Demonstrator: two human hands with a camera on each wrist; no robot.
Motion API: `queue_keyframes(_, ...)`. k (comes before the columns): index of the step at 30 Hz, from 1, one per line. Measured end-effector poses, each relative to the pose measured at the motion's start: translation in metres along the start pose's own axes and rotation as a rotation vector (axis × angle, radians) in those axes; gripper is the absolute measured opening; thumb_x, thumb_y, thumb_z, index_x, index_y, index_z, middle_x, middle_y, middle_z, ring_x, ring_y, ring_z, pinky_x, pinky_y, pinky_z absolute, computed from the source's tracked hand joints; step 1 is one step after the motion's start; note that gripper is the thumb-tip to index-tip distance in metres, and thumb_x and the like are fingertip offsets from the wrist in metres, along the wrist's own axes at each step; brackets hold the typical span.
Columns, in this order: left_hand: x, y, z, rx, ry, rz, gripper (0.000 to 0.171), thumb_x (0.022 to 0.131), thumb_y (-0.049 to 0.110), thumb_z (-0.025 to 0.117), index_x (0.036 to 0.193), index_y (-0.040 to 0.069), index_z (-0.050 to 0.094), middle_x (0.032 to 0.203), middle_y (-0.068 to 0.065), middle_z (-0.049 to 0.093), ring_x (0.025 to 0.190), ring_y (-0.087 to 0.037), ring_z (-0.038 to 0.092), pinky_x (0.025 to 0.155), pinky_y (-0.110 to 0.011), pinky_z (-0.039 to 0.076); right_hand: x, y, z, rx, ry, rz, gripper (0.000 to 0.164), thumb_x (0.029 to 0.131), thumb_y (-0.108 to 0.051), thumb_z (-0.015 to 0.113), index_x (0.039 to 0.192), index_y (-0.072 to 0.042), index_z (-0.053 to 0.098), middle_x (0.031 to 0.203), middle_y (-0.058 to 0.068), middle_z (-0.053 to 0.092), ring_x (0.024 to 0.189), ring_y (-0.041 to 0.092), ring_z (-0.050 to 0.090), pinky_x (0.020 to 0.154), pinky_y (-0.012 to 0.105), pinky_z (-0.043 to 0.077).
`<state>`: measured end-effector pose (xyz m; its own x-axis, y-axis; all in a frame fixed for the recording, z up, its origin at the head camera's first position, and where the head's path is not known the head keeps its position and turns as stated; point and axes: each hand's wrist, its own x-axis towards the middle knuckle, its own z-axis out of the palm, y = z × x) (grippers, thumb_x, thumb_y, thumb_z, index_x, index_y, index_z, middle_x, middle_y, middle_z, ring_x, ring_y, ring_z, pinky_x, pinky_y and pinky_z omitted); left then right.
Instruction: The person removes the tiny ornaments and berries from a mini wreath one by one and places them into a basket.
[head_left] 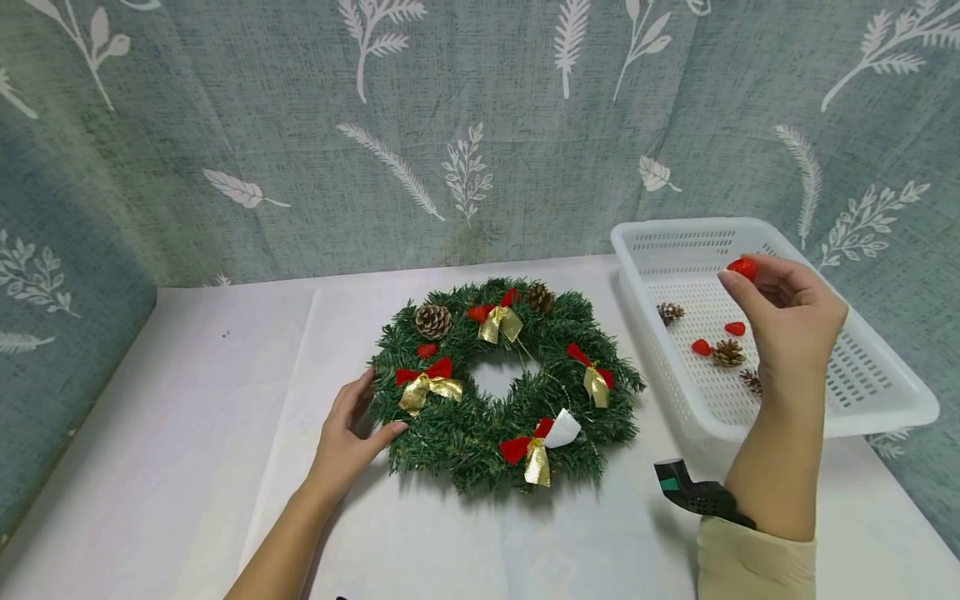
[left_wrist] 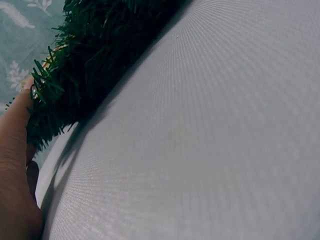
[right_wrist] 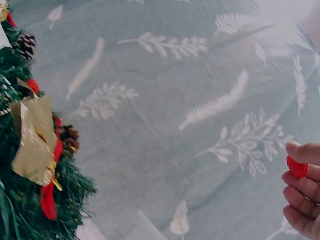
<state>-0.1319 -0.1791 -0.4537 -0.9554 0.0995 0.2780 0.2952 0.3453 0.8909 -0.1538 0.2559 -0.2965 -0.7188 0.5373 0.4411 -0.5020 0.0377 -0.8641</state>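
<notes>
A green wreath [head_left: 480,433] lies on the table, dressed with red and gold bows [head_left: 430,385], pine cones [head_left: 433,322] and small red berries. At its left edge my left hand [head_left: 347,442] holds the greenery between thumb and fingers; in the left wrist view part of that grip is hidden by the needles. My right hand [head_left: 795,312] is raised over the white basket [head_left: 652,367], pinching a red artificial berry [right_wrist: 297,167] between thumb and fingers. Another red berry [head_left: 427,351] sits on the wreath beside the left pine cone.
Inside the basket lie two more red berries [head_left: 701,347] and several pine cones [head_left: 727,353]. A grey-green curtain [head_left: 300,167] with white leaf prints hangs behind the white-covered table [head_left: 210,400]. A black device [head_left: 697,496] is strapped to the right wrist.
</notes>
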Motion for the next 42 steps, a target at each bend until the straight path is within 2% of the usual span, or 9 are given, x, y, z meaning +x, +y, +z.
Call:
queue_keyframes(6, 0.0, 0.0, 0.0, 0.007, 0.0, -0.006, 0.082, 0.08, 0.005, 0.074, 0.149, 0.014, 0.031, 0.137, -0.007, 0.042, 0.123, -0.002, 0.038, 0.101, -0.004, 0.028, 0.007, 0.005, -0.014, -0.059, 0.06, 0.066, 0.025, 0.069, 0.003, 0.081, 0.092, 0.005, 0.072, 0.079, 0.002, 0.068, 0.073, 0.013, 0.06, 0.067, 0.014, 0.052)
queue_keyframes(13, 0.001, 0.0, -0.001, 0.004, -0.002, -0.01, 0.081, 0.081, 0.006, 0.074, 0.149, 0.013, 0.03, 0.138, -0.007, 0.042, 0.122, 0.002, 0.037, 0.102, -0.003, 0.028, 0.015, 0.01, -0.025, -0.148, 0.123, 0.187, 0.02, 0.07, -0.002, 0.082, 0.087, -0.004, 0.073, 0.077, -0.002, 0.067, 0.075, 0.01, 0.058, 0.062, 0.01, 0.05)
queue_keyframes(18, 0.002, 0.0, -0.001, 0.001, 0.002, 0.004, 0.082, 0.08, 0.004, 0.074, 0.149, 0.011, 0.03, 0.137, -0.009, 0.042, 0.121, 0.004, 0.037, 0.102, -0.004, 0.028, 0.017, 0.016, -0.023, -0.174, 0.105, 0.181, 0.019, 0.072, 0.0, 0.079, 0.089, -0.006, 0.072, 0.078, -0.003, 0.066, 0.076, 0.009, 0.058, 0.065, 0.01, 0.049)
queue_keyframes(25, 0.002, -0.001, -0.001, 0.013, 0.007, 0.007, 0.083, 0.079, 0.004, 0.075, 0.148, 0.011, 0.031, 0.137, -0.01, 0.042, 0.12, 0.006, 0.037, 0.101, -0.003, 0.028, 0.016, 0.021, -0.02, -0.277, 0.094, 0.212, 0.029, 0.076, -0.005, 0.078, 0.104, -0.008, 0.07, 0.087, -0.007, 0.065, 0.085, 0.006, 0.058, 0.07, 0.008, 0.048)
queue_keyframes(34, 0.001, -0.002, 0.0, 0.022, 0.005, 0.003, 0.082, 0.079, 0.005, 0.075, 0.148, 0.011, 0.031, 0.138, -0.01, 0.042, 0.12, 0.006, 0.037, 0.101, -0.003, 0.028, 0.014, 0.014, -0.02, -0.202, 0.119, 0.181, 0.028, 0.074, -0.003, 0.079, 0.1, -0.008, 0.071, 0.085, -0.004, 0.067, 0.085, 0.008, 0.06, 0.071, 0.009, 0.049)
queue_keyframes(39, 0.001, -0.002, 0.0, 0.019, 0.005, 0.003, 0.082, 0.08, 0.005, 0.075, 0.148, 0.012, 0.031, 0.137, -0.01, 0.042, 0.12, 0.005, 0.037, 0.101, -0.003, 0.028, 0.011, 0.013, -0.016, -0.214, 0.1, 0.159, 0.033, 0.075, -0.004, 0.079, 0.106, -0.005, 0.069, 0.089, -0.004, 0.066, 0.087, 0.009, 0.059, 0.073, 0.01, 0.049)
queue_keyframes(42, 0.0, -0.001, 0.0, 0.02, 0.003, -0.001, 0.082, 0.08, 0.005, 0.074, 0.149, 0.013, 0.031, 0.137, -0.009, 0.042, 0.122, 0.0, 0.038, 0.101, -0.003, 0.028, 0.009, 0.013, -0.012, -0.213, 0.08, 0.147, 0.036, 0.075, -0.005, 0.078, 0.109, -0.003, 0.068, 0.09, -0.003, 0.066, 0.088, 0.009, 0.059, 0.074, 0.01, 0.049)
